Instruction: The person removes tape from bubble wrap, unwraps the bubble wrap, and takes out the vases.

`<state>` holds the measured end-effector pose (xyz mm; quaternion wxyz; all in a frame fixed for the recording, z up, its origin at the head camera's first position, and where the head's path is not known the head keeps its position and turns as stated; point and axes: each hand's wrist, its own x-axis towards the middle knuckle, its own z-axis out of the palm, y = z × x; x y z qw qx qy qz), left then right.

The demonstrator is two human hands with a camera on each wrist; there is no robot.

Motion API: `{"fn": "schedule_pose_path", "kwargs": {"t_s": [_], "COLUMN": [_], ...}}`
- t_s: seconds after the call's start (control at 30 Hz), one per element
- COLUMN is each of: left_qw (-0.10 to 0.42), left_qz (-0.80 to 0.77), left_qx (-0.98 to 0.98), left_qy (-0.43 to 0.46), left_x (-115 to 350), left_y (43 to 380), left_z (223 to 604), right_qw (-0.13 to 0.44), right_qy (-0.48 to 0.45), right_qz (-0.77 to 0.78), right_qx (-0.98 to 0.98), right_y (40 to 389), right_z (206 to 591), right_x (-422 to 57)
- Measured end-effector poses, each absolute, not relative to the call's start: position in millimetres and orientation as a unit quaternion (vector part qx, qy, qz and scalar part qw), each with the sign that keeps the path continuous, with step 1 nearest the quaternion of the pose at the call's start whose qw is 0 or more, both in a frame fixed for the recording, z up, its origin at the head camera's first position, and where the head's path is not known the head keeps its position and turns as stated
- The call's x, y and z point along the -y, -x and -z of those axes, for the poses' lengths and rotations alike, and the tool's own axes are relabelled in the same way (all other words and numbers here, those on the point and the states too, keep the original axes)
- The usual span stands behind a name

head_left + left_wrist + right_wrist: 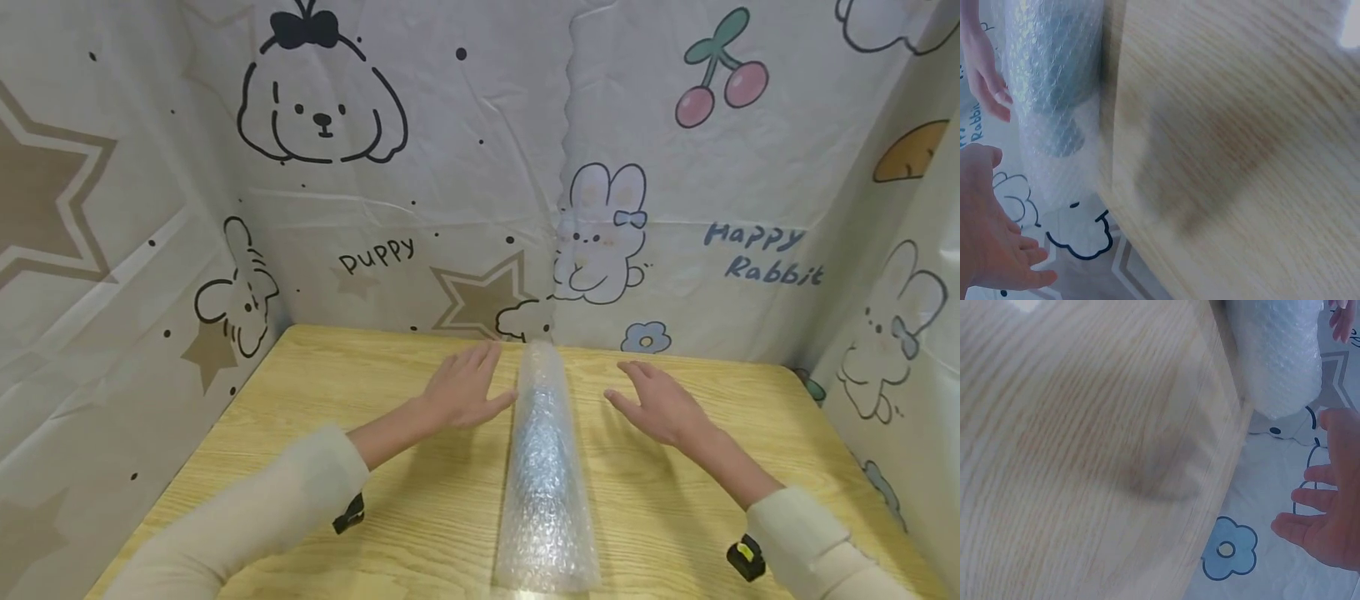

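A long roll of bubble wrap [546,475] lies on the table, pointing away from the person, with something bluish showing dimly through its layers. What is inside cannot be made out. My left hand [463,390] hovers just left of the roll, fingers straight, thumb toward it. To the right, with a wider gap, my right hand [660,404] is held above the table, its fingers extended and nothing in them. In the left wrist view the bubble wrap [1054,81] stands between both hands. The right wrist view shows its far end [1279,369] near the table's back edge.
The wood-grain table [300,517] meets a printed cloth [450,192] at its back, and cloth also hangs at both sides. A black strap end [348,514] hangs under the left sleeve, and a black device [746,557] sits at the right sleeve.
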<state>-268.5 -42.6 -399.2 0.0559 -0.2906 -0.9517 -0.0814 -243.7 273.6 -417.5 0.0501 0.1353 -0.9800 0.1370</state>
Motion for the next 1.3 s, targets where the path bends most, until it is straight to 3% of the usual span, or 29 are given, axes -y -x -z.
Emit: {"fn": "schedule_pose_path", "kwargs": {"t_s": [1.3], "left_qw": [0.022], "left_qz": [0.076], "left_qx": [0.930], "left_qy": [0.359], "left_x": [37.5], "left_y": [226.9], "left_z": [425.4], "right_qw": [0.062], "right_qy": [-0.194], "right_qz": [-0.182], "right_qx": [0.962], "right_y": [200.9], "right_z": [424.8], "right_x": [-216.7]}}
